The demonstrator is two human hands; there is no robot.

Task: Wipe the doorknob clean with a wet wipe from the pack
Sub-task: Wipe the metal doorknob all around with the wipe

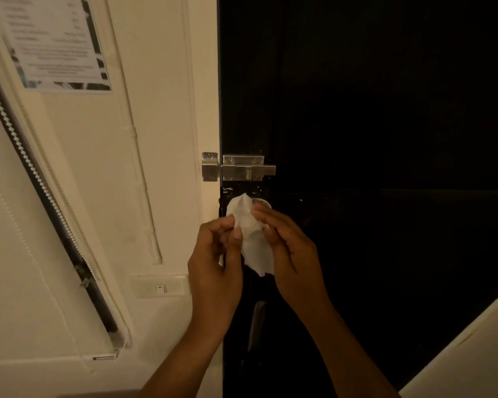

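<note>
A white wet wipe [252, 242] hangs crumpled between both hands in front of the black door. My left hand [213, 254] pinches its left edge with thumb and fingers. My right hand [288, 248] grips its right side. The top of the wipe covers most of the round doorknob [261, 201], of which only a pale upper rim shows just above my right fingertips. The wipe pack is not in view.
A steel slide bolt [242, 168] sits on the black door [385, 139] right above the knob, its keeper on the cream frame. A wall switch [161, 287] lies left of my left wrist. A notice [55, 44] and a window blind [26, 196] fill the left wall.
</note>
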